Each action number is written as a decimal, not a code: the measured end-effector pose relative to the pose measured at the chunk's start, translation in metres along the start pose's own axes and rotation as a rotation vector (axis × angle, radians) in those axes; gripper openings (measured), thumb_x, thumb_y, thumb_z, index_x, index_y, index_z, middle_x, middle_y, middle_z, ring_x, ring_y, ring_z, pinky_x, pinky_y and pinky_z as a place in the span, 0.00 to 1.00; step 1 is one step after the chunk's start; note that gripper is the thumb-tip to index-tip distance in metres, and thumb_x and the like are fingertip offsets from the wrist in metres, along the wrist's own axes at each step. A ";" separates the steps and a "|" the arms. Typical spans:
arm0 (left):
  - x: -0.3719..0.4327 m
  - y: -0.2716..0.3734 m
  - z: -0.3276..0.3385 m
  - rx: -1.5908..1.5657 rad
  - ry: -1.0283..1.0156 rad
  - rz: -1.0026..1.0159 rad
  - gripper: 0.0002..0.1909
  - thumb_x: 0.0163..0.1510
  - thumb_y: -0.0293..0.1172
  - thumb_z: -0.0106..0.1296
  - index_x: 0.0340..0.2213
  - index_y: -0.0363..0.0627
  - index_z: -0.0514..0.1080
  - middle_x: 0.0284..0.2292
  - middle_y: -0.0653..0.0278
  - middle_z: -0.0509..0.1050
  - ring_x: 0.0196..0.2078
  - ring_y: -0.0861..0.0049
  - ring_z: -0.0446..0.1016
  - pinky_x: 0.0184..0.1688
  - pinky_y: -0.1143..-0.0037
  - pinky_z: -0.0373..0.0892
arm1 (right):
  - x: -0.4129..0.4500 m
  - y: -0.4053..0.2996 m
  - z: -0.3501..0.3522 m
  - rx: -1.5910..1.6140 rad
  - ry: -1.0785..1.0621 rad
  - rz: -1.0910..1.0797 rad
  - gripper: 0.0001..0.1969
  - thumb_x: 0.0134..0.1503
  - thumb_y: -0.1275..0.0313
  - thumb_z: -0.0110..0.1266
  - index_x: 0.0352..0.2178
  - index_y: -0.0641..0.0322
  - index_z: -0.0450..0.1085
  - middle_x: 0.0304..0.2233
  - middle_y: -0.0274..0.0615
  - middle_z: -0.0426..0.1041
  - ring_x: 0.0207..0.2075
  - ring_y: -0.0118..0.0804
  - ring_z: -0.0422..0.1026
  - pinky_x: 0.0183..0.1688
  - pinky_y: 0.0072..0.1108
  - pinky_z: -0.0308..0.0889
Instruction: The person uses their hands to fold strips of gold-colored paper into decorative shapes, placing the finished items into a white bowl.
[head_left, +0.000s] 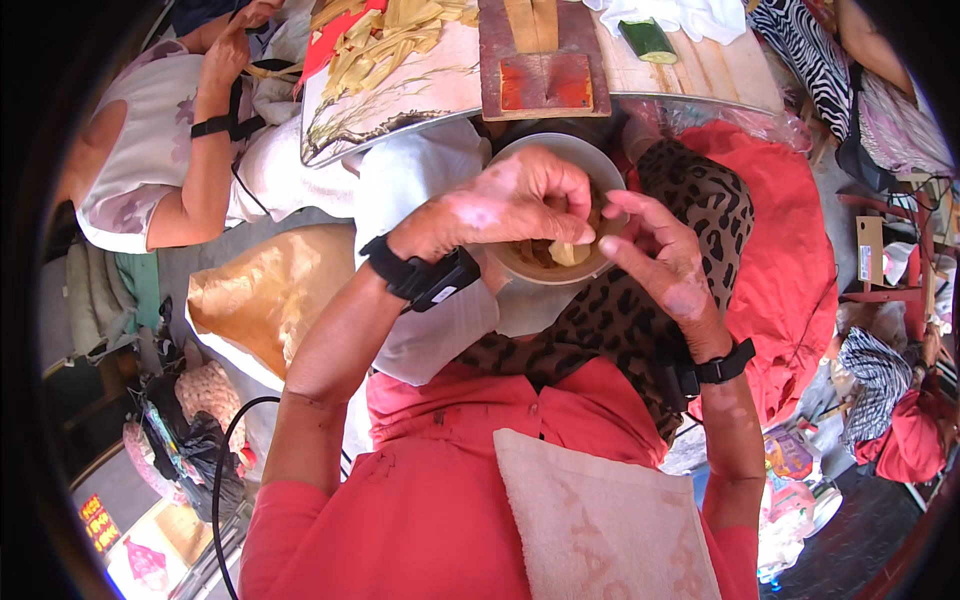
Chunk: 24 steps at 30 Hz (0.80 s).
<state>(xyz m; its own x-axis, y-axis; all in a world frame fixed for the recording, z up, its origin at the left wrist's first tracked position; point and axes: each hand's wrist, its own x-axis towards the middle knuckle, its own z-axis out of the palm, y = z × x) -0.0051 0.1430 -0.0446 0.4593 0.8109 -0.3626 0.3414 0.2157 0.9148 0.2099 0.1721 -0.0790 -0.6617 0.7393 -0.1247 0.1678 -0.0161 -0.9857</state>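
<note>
Above a pale round bucket (556, 279) at my knees, my left hand (517, 196) has its thumb and fingertips pinched together. A pale yellow piece (568, 253) shows just under the thumb and seems held there; the fingers hide part of it. My right hand (660, 251) hovers at the bucket's right rim, thumb and fingers apart, nothing visible between them. Brownish-yellow strips (529, 253) lie inside the bucket, partly hidden by my left hand. Both wrists wear black straps with small devices.
Ahead stands a table with a patterned board (405, 94) bearing yellowish strips (397, 34), a wooden block with a red plate (546, 82), a cut green cucumber (649, 41) and a white cloth (675, 16). A brown paper sack (277, 292) stands left. Another person (157, 150) sits beyond it.
</note>
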 end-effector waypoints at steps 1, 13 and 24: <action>-0.007 0.009 0.001 -0.113 0.074 0.081 0.06 0.45 0.25 0.56 0.21 0.38 0.69 0.18 0.73 0.68 0.23 0.92 0.64 0.25 0.86 0.60 | -0.001 -0.005 0.000 -0.075 -0.075 -0.037 0.22 0.47 0.74 0.58 0.44 0.64 0.63 0.30 0.33 0.67 0.22 0.19 0.61 0.25 0.13 0.60; -0.063 0.102 -0.006 -0.305 0.339 0.471 0.12 0.42 0.24 0.60 0.31 0.37 0.70 0.29 0.65 0.72 0.32 0.82 0.71 0.35 0.83 0.66 | -0.001 -0.069 0.010 -0.192 -0.068 -0.315 0.05 0.51 0.76 0.53 0.32 0.66 0.68 0.18 0.33 0.63 0.19 0.22 0.59 0.21 0.17 0.58; -0.100 0.125 -0.033 0.391 0.616 0.849 0.22 0.41 0.28 0.61 0.38 0.35 0.66 0.35 0.55 0.70 0.36 0.73 0.71 0.37 0.79 0.68 | -0.023 -0.166 0.009 0.039 0.101 -0.244 0.11 0.57 0.69 0.46 0.26 0.67 0.67 0.18 0.32 0.66 0.12 0.14 0.52 0.14 0.08 0.45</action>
<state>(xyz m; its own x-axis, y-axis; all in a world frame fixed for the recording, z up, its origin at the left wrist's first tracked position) -0.0353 0.1065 0.1124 0.2181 0.7683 0.6018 0.3945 -0.6334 0.6658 0.1908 0.1512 0.0868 -0.6026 0.7879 0.1269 -0.0175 0.1459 -0.9891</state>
